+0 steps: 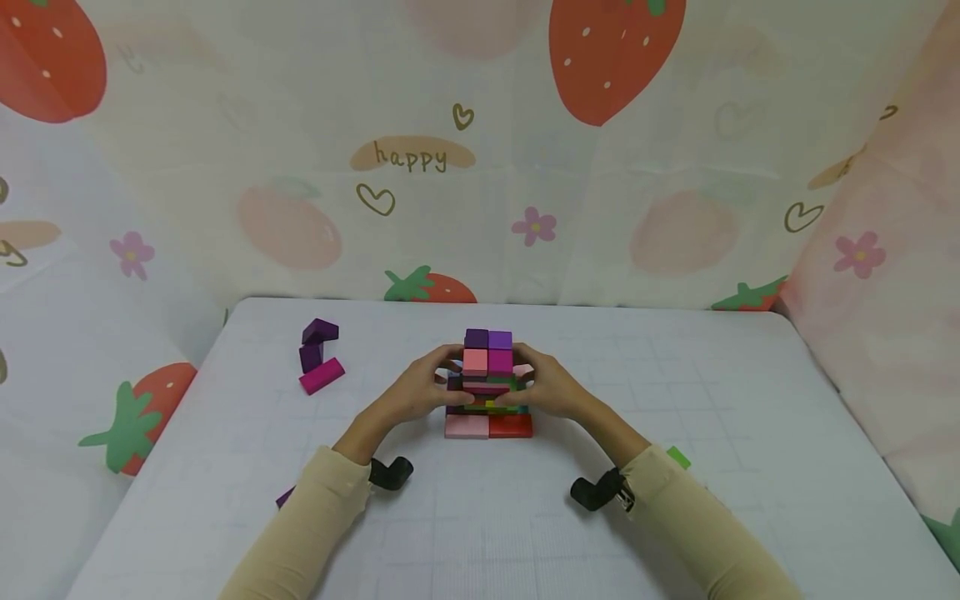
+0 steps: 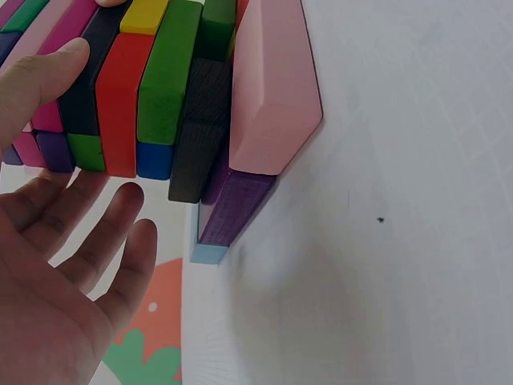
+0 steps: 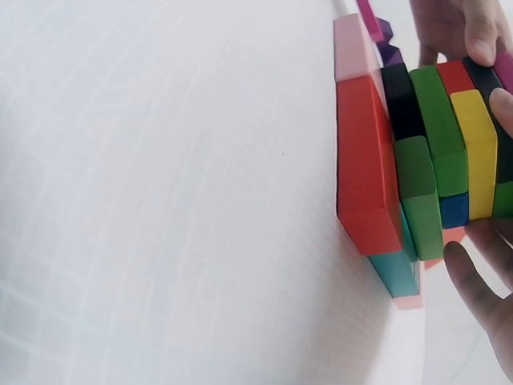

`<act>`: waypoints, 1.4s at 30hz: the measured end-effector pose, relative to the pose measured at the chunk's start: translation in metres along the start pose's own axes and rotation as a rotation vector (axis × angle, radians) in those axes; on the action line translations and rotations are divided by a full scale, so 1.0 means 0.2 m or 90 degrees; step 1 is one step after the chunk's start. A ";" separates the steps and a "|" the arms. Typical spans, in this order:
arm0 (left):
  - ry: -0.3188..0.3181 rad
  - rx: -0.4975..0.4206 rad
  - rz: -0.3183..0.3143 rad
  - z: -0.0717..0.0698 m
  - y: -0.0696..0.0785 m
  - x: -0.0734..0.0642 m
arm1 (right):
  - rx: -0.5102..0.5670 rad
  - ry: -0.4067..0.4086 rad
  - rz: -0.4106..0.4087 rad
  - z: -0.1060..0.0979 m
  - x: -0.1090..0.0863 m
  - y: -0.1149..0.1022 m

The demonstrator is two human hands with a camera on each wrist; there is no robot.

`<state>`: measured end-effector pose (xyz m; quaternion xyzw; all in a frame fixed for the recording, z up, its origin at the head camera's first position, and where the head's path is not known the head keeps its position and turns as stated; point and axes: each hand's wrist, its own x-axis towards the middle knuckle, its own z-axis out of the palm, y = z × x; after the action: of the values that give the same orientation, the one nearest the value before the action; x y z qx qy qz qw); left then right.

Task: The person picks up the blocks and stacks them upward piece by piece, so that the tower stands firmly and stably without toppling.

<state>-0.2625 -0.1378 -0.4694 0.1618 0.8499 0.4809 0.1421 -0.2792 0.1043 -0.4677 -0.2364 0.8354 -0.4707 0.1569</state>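
Observation:
A layered stack of coloured wooden blocks (image 1: 476,362) stands on the white table between both hands. Its bottom front row is a pink block (image 1: 467,427) beside a red block (image 1: 511,426). My left hand (image 1: 412,392) grips the stack's left side, its thumb across the front over a dark block (image 2: 94,96) and two fingers behind; its other fingers stay apart. From the opposite side my right hand (image 1: 555,387) holds the same layers, thumb in front. A yellow block (image 3: 478,152) and a green block (image 3: 440,128) show near it in the right wrist view.
At the table's (image 1: 750,517) back left lie two dark purple blocks (image 1: 321,330) and a magenta block (image 1: 322,377). Another purple block (image 1: 284,497) is partly hidden by the left sleeve, a light green block (image 1: 678,457) by the right one. A strawberry-print cloth (image 1: 487,225) hangs behind.

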 end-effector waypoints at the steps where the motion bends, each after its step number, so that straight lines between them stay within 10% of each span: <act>1: 0.000 0.000 0.000 0.00 0.00 0.00 | -0.001 0.001 0.002 0.00 0.00 0.00; 28: 0.001 0.014 0.003 -0.01 0.00 0.00 | -0.064 -0.031 -0.005 -0.10 -0.03 -0.04; 42: 0.001 0.009 -0.006 0.00 0.02 0.00 | -0.267 -0.079 0.076 -0.58 -0.59 0.06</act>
<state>-0.2623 -0.1363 -0.4659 0.1586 0.8541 0.4742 0.1428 -0.2386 0.2560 -0.4153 -0.2422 0.9162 -0.2614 0.1831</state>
